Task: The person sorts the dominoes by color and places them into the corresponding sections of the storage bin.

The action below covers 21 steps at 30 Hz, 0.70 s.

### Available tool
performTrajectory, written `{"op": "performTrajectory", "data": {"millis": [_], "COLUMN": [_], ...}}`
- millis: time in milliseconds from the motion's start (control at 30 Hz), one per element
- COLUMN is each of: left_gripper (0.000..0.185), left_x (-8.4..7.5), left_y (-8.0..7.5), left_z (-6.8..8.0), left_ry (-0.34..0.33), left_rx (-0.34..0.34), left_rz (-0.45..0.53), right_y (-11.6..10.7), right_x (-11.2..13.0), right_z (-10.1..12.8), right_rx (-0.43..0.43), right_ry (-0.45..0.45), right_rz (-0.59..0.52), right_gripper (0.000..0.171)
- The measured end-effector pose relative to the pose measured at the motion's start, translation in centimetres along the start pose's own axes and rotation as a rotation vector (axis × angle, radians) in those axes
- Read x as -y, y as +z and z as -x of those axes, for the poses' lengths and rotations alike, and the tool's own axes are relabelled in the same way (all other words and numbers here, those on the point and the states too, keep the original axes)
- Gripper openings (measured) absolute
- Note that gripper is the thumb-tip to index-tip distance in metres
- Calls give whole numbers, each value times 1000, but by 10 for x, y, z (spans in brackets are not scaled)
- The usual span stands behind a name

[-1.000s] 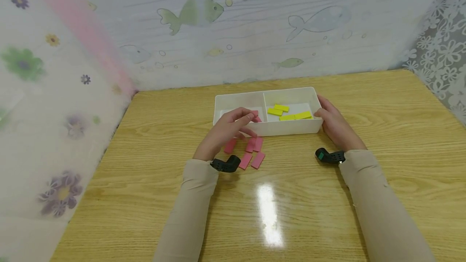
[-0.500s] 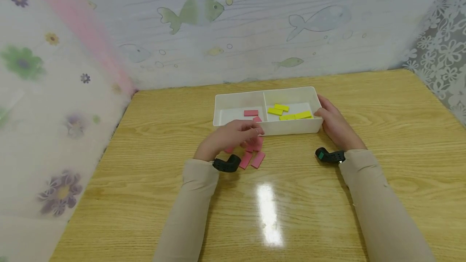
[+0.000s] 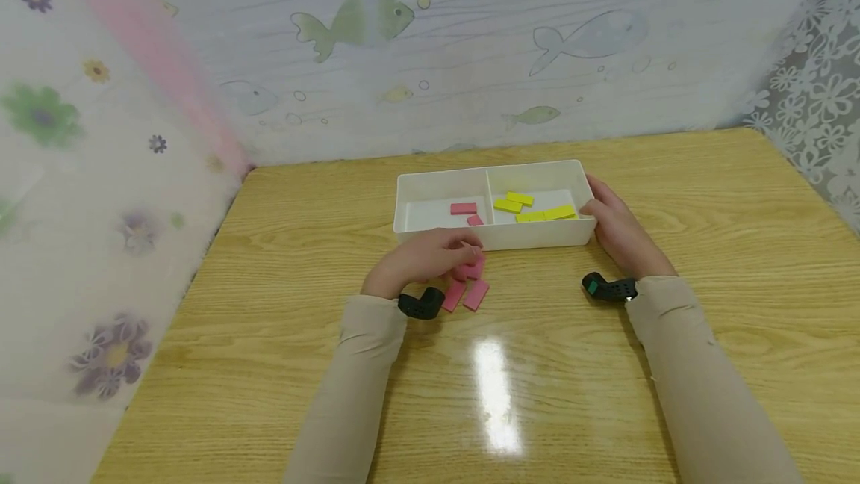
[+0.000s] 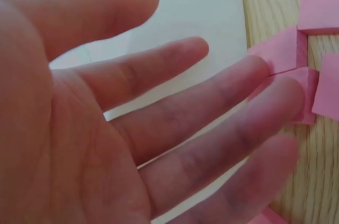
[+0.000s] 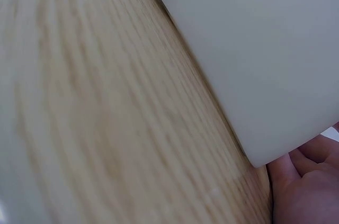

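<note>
A white two-compartment box (image 3: pixel 537 236) stands on the table. Several yellow dominoes-like blocks (image 3: pixel 508 206) lie in its right compartment, and two pink blocks (image 3: pixel 463 209) lie in the left one. My left hand (image 3: pixel 425 256) hovers in front of the box, over loose pink blocks (image 3: pixel 476 295) on the tabletop. In the left wrist view its fingers (image 4: pixel 175 118) stretch out, apart from the thumb, with their tips over two adjoining pink blocks (image 4: pixel 278 52); nothing is held. At the box's right end, my right hand (image 3: pixel 625 237) grips the corner, thumb at the front; its other fingers are partly hidden.
The wooden table (image 3: pixel 571 379) runs up to a wall sheet (image 3: pixel 470 95) printed with fish. A flowered sheet (image 3: pixel 101 245) hangs along the left. Each wrist wears a black camera mount (image 3: pixel 420 304).
My left hand has drawn back from the left compartment to the loose pink blocks before the box, uncovering two pink blocks inside. My right hand and the box stay put.
</note>
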<state>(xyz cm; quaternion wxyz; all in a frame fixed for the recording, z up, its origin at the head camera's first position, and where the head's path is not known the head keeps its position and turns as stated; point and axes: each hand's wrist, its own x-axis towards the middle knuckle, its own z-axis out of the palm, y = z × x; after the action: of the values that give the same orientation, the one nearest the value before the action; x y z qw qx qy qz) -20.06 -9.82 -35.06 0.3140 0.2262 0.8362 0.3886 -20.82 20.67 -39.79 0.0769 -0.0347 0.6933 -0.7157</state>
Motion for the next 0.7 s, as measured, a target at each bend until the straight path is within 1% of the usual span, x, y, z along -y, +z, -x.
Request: {"op": "performTrajectory", "data": {"millis": [267, 433, 533, 700], "left_gripper": [32, 31, 29, 26], "left_x": [0, 0, 1, 3], "left_y": [0, 1, 0, 1], "left_z": [-1, -3, -3, -1], "left_ry": [-12, -20, -20, -68], "left_rx": [-45, -83, -98, -102], "left_rz": [-90, -219, -256, -164], "right_y": [-1, -1, -1, -1], "right_x": [0, -1, -2, -2], "right_z": [0, 1, 0, -1], "right_rx": [-6, 0, 4, 4], "right_ry": [18, 8, -2, -6], "right_rz": [5, 2, -6, -6], "right_gripper": [65, 65, 65, 64]}}
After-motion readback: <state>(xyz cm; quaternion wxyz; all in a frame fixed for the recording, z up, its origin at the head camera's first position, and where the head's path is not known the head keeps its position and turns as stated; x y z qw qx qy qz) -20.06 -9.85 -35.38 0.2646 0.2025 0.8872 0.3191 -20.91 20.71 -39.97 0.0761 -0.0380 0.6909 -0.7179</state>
